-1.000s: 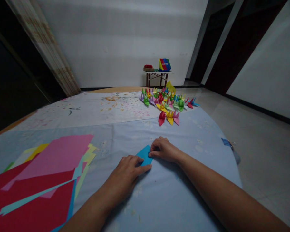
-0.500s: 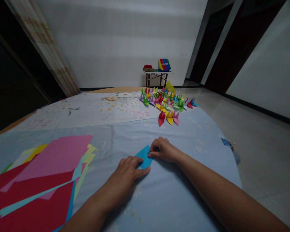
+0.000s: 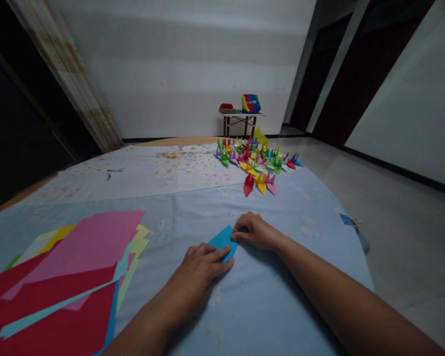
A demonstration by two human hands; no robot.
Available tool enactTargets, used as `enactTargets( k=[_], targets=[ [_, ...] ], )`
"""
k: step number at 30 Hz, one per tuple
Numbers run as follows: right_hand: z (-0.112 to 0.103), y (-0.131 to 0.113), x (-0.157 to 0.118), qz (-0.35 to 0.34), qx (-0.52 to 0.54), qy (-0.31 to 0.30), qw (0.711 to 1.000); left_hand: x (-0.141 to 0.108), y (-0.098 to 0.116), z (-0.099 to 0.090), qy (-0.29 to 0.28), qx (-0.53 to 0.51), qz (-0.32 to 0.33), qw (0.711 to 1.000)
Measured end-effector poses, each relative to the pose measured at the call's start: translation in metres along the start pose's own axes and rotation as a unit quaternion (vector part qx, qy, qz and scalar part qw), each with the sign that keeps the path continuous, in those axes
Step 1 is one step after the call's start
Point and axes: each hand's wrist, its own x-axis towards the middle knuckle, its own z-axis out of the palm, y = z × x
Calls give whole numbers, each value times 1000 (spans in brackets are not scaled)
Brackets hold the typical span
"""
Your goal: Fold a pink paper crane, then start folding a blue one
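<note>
A small folded piece of blue origami paper [image 3: 222, 239] lies on the light blue cloth in front of me. My left hand [image 3: 203, 264] rests over its near left side, with index finger and thumb spread and pressing the paper down. At the right corner of the paper, my right hand [image 3: 254, 231] has its thumb and fingertips pinched together on the edge. The fingertips hide that corner, so I cannot make out the fold there.
Sheets of coloured paper [image 3: 92, 242] are piled on the left, with a pale blue strip [image 3: 59, 310] across them. Several folded paper cranes [image 3: 261, 183] stand at the table's far right. Beyond the table, a small stand [image 3: 241, 115] holds a colourful box [image 3: 251, 103].
My left index finger has moved right across the blue paper. My right hand stays pinched at the paper's corner. The whole view has shifted slightly.
</note>
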Motion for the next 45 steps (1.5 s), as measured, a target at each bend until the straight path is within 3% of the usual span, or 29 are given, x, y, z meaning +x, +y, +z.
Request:
enactTargets(
  k=[18,24,31,45],
  targets=[
    [6,4,1,-14,-34,7,999,1,3,-2,-14,-17,-2,1000],
    [3,2,2,-13,-41,-7,999,-3,9,0,24,-35,-40,998],
    [0,1,2,-18,-36,-9,999,1,12,8,-3,10,-52,999],
    [-2,4,2,-16,-13,-24,1000,1,12,10,4,41,-64,997]
  ],
)
